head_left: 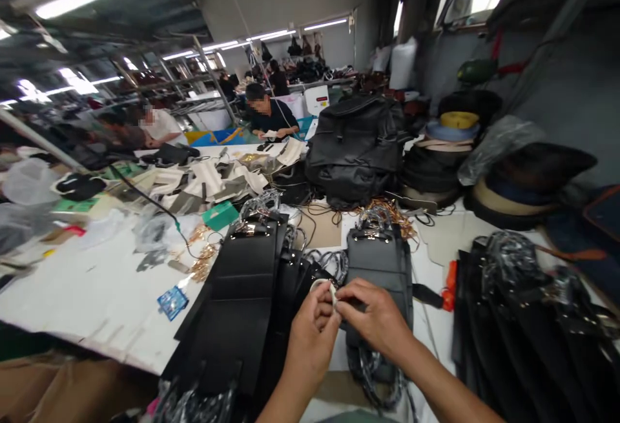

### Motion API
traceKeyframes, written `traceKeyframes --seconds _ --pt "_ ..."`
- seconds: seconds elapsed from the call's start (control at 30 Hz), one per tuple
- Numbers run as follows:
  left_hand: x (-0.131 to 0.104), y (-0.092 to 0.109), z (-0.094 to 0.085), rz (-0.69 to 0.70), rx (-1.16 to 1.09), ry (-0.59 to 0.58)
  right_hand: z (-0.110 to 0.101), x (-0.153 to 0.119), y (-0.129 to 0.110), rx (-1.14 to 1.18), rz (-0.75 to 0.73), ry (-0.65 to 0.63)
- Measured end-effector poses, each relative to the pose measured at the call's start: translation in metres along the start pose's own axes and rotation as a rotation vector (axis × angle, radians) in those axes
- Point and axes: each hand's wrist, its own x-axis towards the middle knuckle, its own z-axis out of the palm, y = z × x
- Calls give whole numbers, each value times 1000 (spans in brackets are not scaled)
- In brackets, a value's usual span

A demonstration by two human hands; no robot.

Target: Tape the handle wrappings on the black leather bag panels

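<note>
My left hand (314, 321) is closed round a small whitish ring-shaped thing (333, 291), which looks like a roll of tape. From the right, the fingertips of my right hand (371, 316) pinch at its edge; how much they hold is hidden. Both hands hover over black bag pieces on the table. To the left lies a stack of flat black panels (245, 278) with plastic-wrapped handles. Beyond my right hand is another black panel stack (380, 258), its handles wrapped in clear plastic too.
A white table (121, 307) carries a blue packet (173, 302), scraps and a green box (220, 216). A large black bag (356, 148) stands at the back, beside strap rolls (431, 165). More black pieces (523, 326) lie right. A co-worker (271, 113) sits across.
</note>
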Motion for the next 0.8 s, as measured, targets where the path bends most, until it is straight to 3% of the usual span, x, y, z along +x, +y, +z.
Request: traceKeyframes --seconds 0.17,0.33,0.6,0.8 --pt "10 -10 1 11 162 -74 -4 2 12 -64 20 13" --pt "28 -30 1 59 256 -148 -8 5 25 51 170 -40" --pt "54 -41 13 -213 -55 -354 -14 14 58 385 425 -173" --pt "77 -49 31 -276 -156 -414 -23 28 86 424 481 -174"
